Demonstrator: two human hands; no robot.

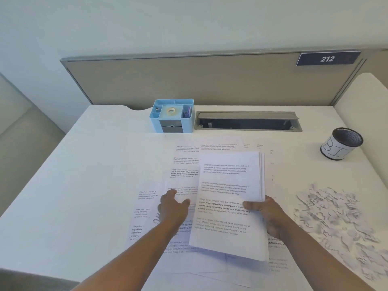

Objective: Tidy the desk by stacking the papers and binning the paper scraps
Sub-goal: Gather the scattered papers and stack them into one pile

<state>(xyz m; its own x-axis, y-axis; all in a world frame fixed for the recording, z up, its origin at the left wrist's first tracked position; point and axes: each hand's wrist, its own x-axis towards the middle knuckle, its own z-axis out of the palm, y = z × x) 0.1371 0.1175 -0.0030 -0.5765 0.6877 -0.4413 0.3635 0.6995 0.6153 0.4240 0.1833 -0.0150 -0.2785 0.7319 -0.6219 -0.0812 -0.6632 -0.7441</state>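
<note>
The white desk (pixel 84 175) is bare from seven to ten o'clock. Loose printed white sheets (pixel 184 162) lie at centre. My right hand (pixel 270 215) grips the gathered stack of printed pages (pixel 228 198); my left hand (pixel 174 208) pinches one sheet. Torn paper scraps (pixel 333 215) pile at three o'clock. At two, the black mesh bin (pixel 342 143); its contents are hidden. At twelve, the pale blue plastic organiser (pixel 172 116) holds a tape roll (pixel 171 110).

Right hand (pixel 269 215) grips a stack of papers (pixel 228 198) at its right edge, thumb on top. Left hand (pixel 173 207) pinches a loose sheet (pixel 182 192) at nine o'clock of the stack. Paper scraps (pixel 336 217) lie at three o'clock, the bin (pixel 341 143) at one.
</note>
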